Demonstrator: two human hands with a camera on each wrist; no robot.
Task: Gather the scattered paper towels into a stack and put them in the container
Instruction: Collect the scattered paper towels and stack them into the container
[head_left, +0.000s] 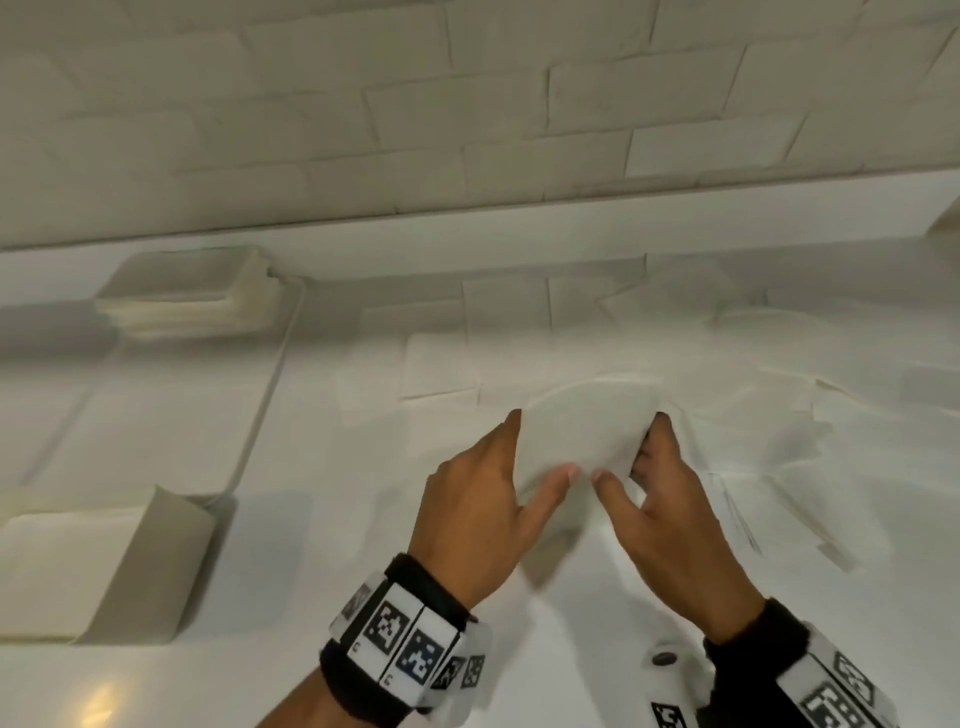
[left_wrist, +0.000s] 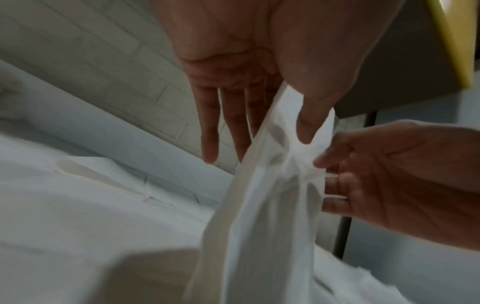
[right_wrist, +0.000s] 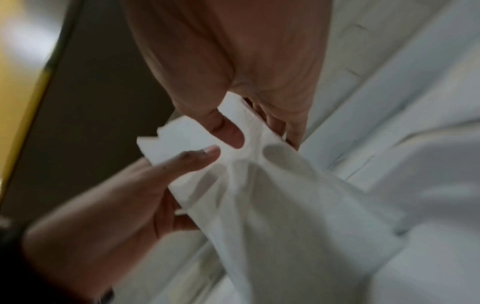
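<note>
- Towel (head_left: 576, 431) pinched between left hand (head_left: 470, 512) and right hand (head_left: 670, 514), thumbs over fingers, lifted at centre above surface (head_left: 571, 613).
- Could tear under opposing pulls.
- May slip crumpled, spoiling stack (head_left: 182, 296) at 10 o'clock.

Thin matt paper towel (head_left: 576, 436), glossy tabletop (head_left: 311, 675)

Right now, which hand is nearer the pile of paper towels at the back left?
Left. The left hand sits closer to the pile; the right hand is farther right.
</note>
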